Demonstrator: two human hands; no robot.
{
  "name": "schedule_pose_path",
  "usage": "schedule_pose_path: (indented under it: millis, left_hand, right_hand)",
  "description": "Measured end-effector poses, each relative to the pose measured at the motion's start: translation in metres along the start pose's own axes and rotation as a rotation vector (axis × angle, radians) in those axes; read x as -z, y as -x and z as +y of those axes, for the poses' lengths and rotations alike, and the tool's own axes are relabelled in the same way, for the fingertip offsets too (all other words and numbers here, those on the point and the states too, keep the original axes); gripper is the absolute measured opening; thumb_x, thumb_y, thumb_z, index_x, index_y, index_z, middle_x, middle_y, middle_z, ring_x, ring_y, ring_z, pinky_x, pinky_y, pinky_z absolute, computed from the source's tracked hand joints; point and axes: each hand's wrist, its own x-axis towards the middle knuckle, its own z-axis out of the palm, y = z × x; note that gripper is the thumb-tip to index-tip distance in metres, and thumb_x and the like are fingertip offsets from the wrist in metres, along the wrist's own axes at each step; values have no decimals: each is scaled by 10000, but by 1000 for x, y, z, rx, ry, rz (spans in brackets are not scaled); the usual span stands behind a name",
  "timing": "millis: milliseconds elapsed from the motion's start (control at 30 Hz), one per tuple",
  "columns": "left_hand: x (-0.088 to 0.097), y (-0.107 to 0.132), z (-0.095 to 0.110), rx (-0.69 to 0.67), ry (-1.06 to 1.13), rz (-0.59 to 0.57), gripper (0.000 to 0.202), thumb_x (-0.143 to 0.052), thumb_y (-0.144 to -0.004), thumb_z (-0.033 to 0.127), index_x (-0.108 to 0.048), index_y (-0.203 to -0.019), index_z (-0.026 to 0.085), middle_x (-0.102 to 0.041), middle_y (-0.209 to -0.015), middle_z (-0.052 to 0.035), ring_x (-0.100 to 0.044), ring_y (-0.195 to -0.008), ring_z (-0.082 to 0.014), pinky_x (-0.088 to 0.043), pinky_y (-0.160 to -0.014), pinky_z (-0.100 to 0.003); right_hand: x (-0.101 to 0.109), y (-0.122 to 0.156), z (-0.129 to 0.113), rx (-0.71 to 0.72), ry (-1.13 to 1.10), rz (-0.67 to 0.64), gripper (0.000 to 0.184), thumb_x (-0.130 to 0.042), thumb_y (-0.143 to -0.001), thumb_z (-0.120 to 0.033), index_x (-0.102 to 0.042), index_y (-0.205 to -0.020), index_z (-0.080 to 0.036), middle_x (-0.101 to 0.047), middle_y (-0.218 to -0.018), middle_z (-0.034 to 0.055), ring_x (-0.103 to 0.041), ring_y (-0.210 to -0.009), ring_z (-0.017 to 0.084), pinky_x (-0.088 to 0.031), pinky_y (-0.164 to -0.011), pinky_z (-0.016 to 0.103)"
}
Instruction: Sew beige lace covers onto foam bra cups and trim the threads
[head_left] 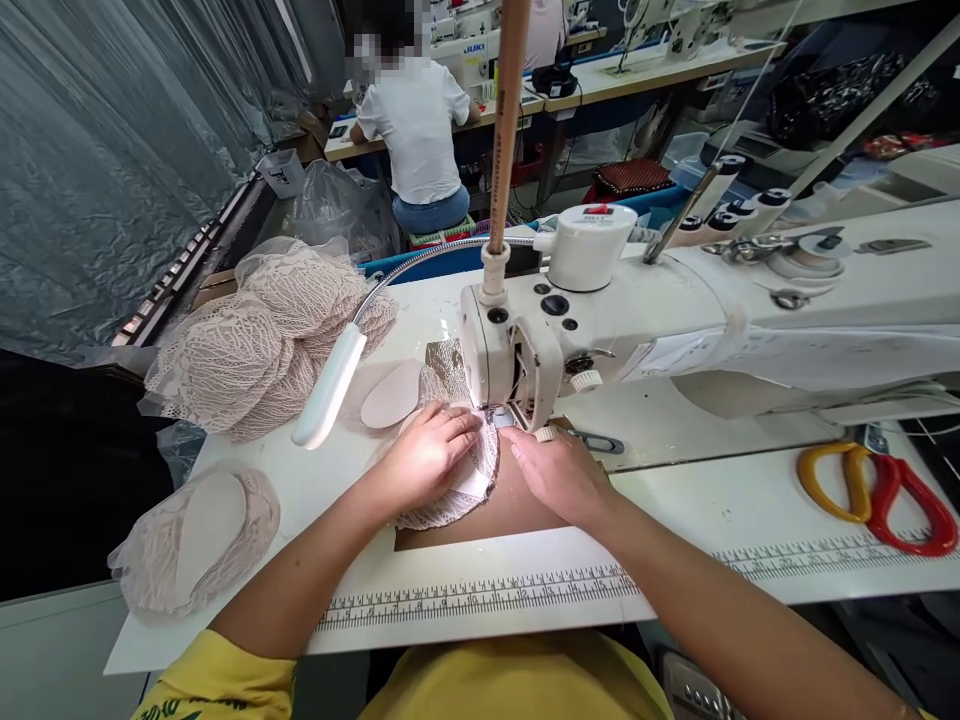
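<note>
My left hand [435, 450] lies flat with fingers stretched over a pale lace cup piece [450, 510], pressing it to the machine bed. The rounded edge of the lace runs up to the presser foot [504, 416] of a white sewing machine [491, 345]. On the other side of that edge, my right hand [562, 475] rests with its fingers extended, tips close to the lace beside the foot. Whether those tips touch the lace is unclear. Behind my left hand, a smooth beige cup pad [391, 395] lies on the table.
Piled lace cup pieces [232, 350] sit at the back left, below a gooseneck lamp [330, 385]. Another lace stack [199, 540] lies front left. Scissors [874, 495] with yellow and red handles lie right. A printed ruler [487, 598] runs along the front. A person [416, 130] sits beyond.
</note>
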Motion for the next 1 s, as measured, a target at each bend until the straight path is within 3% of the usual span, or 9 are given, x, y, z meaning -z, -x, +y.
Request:
schedule_pose_path:
  millis: [200,433,600,800,1000]
  left_hand:
    - [-14,-1,4,-27,63,55,321,-442,-920,209,-576,-1202,136,-609,-1231,-137,-553,-1102,-260,-388,-990,-483]
    - [-16,1,1,-16,68,49,376,-424,-929,291,-574,-1236,135,-594,-1271,-142,-527,-1158,-284,-360,-1020,-504]
    - [-17,1,1,-8,54,42,390,-416,-935,303,-564,-1247,121,-586,-1284,-136,-519,-1159,-292,-359,-1015,-493]
    - [-16,0,1,19,42,38,397,-433,-928,302,-557,-1237,86,-582,-1269,-165,-528,-1127,-297,-338,-1024,-505]
    - [-19,1,-2,-67,88,100,306,-435,-933,230,-588,-1173,120,-612,-1226,-140,-528,-1142,-265,-350,-1027,-470]
  right_hand:
    - [0,-1,-5,54,-22,-17,340,-383,-903,-118,-660,-1083,-199,-679,-947,69,-604,-845,191,-442,-711,284]
    - [1,-1,-10,96,105,-74,396,-424,-848,-76,-651,-1140,-216,-660,-912,50,-559,-736,177,-410,-625,282]
    - [-1,-2,-11,82,164,-87,451,-417,-834,-55,-641,-1185,-228,-664,-993,69,-581,-764,184,-434,-632,278]
    - [-2,-3,-12,51,175,-71,461,-403,-839,-52,-631,-1198,-230,-659,-1089,71,-599,-889,211,-475,-743,294]
    - [2,0,-9,92,122,-42,434,-418,-838,-63,-647,-1168,-228,-672,-1095,42,-599,-818,191,-491,-721,296]
